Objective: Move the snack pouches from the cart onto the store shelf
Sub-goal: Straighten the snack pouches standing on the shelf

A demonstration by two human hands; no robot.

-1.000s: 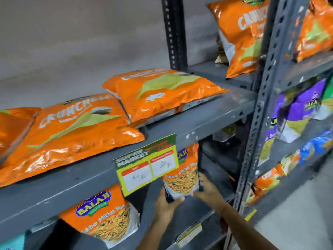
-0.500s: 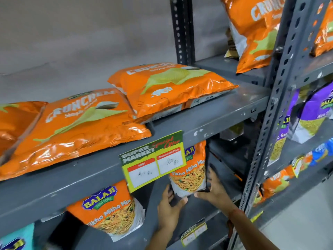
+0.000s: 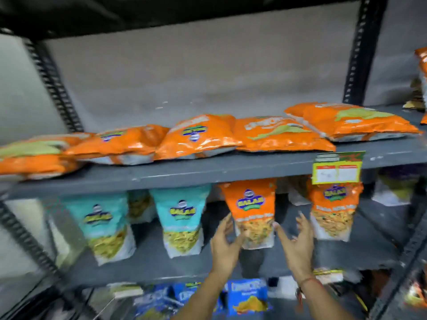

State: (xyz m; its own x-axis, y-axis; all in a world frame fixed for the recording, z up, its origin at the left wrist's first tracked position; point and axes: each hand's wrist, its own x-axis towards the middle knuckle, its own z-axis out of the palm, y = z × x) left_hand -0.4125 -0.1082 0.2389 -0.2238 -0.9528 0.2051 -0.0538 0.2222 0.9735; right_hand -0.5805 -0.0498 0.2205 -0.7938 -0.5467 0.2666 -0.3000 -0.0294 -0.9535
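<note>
An orange Balaji snack pouch (image 3: 250, 204) stands upright on the grey middle shelf (image 3: 161, 262). My left hand (image 3: 225, 248) is at its lower left edge and my right hand (image 3: 297, 244) at its lower right, both with fingers spread; the thumbs seem to brush the pouch, though blur hides the contact. A second orange pouch (image 3: 333, 211) stands to the right under a price tag (image 3: 336, 168). Two teal pouches (image 3: 101, 225) (image 3: 181, 218) stand to the left. The cart is out of view.
Large orange chip bags (image 3: 198, 137) lie flat in a row on the upper shelf (image 3: 208, 172). Blue packs (image 3: 248, 296) sit on the shelf below. Dark slotted uprights (image 3: 364, 54) frame the bay, and more pouches fill the neighbouring bay at the right edge.
The view has swung left and widened. Both hands left the orange pouch under the price tag and now flank the orange pouch to its left.
</note>
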